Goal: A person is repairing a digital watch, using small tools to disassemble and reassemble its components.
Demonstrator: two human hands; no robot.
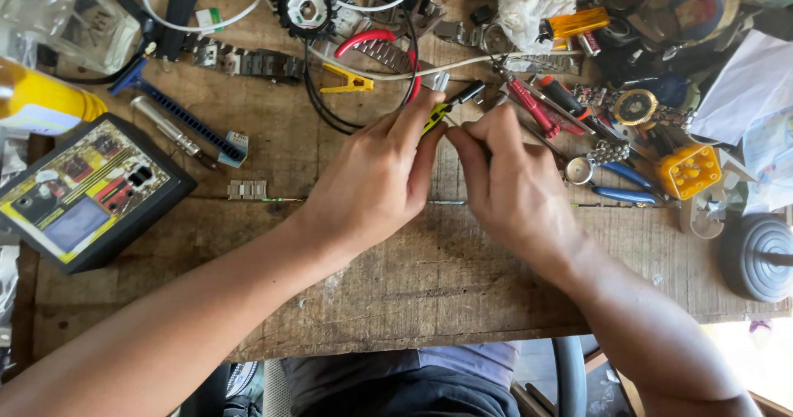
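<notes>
My left hand (376, 177) and my right hand (512, 190) meet fingertip to fingertip over the middle of a worn wooden workbench (413, 285). The left fingers pinch a small black and yellow-green tool (450, 107) that sticks out away from me. The right fingers are closed around something tiny right beside it; what it is stays hidden behind the fingers. A short piece of metal watch band (247, 190) lies on the bench left of my left hand.
A black box with a coloured panel (83, 190) sits at the left. Red-handled pliers (384, 49), a yellow clip (347, 81), cables, blue-handled pliers (624, 185), a yellow block (690, 171), watches (634, 107) and screwdrivers crowd the far side. A grey ribbed knob (760, 256) rests at right.
</notes>
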